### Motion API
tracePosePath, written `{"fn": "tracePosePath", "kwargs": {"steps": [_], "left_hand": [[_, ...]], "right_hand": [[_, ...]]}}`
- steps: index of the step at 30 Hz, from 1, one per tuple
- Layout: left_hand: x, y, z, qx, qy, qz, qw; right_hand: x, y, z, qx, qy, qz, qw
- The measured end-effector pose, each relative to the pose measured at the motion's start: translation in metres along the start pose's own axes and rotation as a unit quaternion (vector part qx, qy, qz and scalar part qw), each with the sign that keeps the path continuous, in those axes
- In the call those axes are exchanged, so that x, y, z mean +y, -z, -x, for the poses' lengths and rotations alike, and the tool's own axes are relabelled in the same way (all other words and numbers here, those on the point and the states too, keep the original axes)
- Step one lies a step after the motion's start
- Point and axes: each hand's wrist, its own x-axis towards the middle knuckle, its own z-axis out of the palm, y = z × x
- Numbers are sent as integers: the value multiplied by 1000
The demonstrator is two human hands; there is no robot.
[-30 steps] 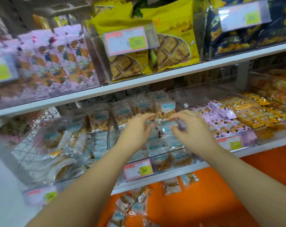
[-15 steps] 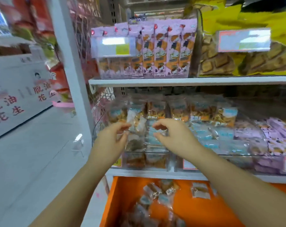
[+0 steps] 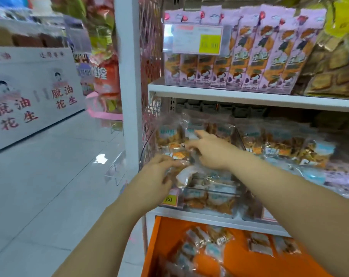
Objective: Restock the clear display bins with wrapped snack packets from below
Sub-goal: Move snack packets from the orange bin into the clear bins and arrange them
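The left hand (image 3: pixel 155 174) is half closed, its fingers curled over a packet (image 3: pixel 184 176) with a white end at the front of the leftmost clear bin (image 3: pixel 215 191). The right hand (image 3: pixel 209 152) lies just behind it on the heaped packets (image 3: pixel 169 136), forefinger stretched out, the other fingers loosely bent; whether it pinches anything I cannot tell. The packets' blue labels are too blurred to read. A yellow price tag (image 3: pixel 168 199) on the bin reads "80". More packets lie loose in the orange drawer (image 3: pixel 239 262) beneath the shelf (image 3: pixel 199 216). A white box (image 3: pixel 29 96) far left bears red characters, 脆油花生.
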Motion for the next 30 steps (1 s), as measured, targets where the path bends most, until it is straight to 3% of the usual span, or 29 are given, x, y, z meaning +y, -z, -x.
{"fn": "tracePosePath", "kwargs": {"steps": [8,11,15,17,19,21,24,27,30], "left_hand": [[-3,0,-3,35,19,-6,999],[2,-2,-1,54,27,-13,998],[10,-4,1,118,18,-10,993],[15,-2,3,158,5,7,987],[21,3,5,198,-11,62,978],[29,7,7,212,-17,169,962],[38,12,10,143,6,362,921],[37,16,11,124,16,413,902],[33,20,9,170,28,497,850]], "right_hand": [[25,9,39,37,-70,-152,985],[28,4,47,120,-110,-202,966],[25,-11,50,200,-132,-171,956],[28,-9,55,258,-143,-228,928],[29,2,63,312,-142,-316,885],[23,14,72,294,-107,-416,854],[-1,24,83,197,-18,-480,854],[-19,26,85,195,27,-447,872],[-24,27,82,222,-2,-522,823]]}}
